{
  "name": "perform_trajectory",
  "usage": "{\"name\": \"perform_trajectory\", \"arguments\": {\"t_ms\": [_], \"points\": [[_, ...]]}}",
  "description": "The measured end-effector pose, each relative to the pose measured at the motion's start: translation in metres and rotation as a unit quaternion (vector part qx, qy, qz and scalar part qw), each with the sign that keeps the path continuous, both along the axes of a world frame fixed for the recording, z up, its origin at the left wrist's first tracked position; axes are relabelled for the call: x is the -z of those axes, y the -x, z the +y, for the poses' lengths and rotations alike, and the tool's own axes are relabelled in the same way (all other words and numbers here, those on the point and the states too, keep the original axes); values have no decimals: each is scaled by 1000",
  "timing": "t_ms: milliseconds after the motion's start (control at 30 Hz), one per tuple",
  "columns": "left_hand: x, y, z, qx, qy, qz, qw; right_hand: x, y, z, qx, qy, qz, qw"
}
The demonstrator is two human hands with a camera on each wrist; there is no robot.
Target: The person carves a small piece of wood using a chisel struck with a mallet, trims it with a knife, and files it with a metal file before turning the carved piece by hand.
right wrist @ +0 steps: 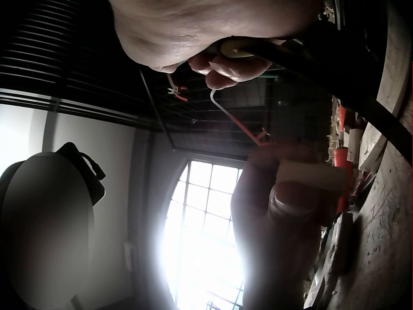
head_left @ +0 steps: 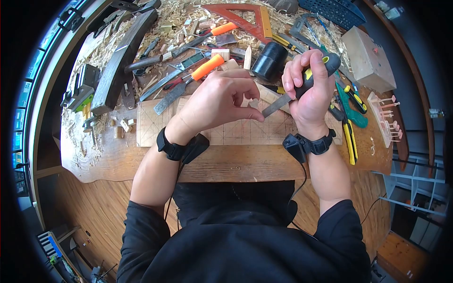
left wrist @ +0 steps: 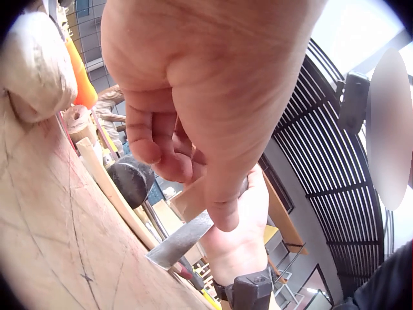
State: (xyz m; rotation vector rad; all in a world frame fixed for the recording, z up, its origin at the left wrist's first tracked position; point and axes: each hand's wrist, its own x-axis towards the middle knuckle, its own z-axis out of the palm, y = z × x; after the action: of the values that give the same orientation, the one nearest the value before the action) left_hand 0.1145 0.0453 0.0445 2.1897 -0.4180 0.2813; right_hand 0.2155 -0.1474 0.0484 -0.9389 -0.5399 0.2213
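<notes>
The likeliest trouble is a cut to the left thumb (head_left: pixel 250 113): the tip of the chisel (head_left: pixel 277 105) lies close by it, so a slip of the edge, a sudden push or a turn of the small piece of wood (head_left: pixel 254 102) could send steel into skin. The piece is so small that it might also twist or pop out under pressure, since only the fingers steady it above the marked board (head_left: pixel 226 134). The left hand (head_left: pixel 214 101) reaches in from the left, thumb low and fingers bent over, pinching the wood between them. The right hand (head_left: pixel 309 92), just right of it, is turned up with fingers clenched round the chisel's handle, whose butt points far and right while the blade slants near and left. Whether the edge touches the wood, I cannot tell. The mallet (head_left: pixel 270 61) lies just beyond.
</notes>
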Motion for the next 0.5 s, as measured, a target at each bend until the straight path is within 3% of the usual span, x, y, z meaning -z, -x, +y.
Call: {"name": "perform_trajectory", "arguments": {"t_ms": [67, 133, 500], "points": [[-3, 1, -1, 6, 13, -4, 1000, 0, 0, 0, 0, 0, 0, 1000], [-8, 5, -2, -36, 27, 116, 992, 0, 0, 0, -1, 0, 0, 1000], [2, 0, -1, 0, 44, 29, 999, 0, 0, 0, 0, 1, -4, 1000]]}}
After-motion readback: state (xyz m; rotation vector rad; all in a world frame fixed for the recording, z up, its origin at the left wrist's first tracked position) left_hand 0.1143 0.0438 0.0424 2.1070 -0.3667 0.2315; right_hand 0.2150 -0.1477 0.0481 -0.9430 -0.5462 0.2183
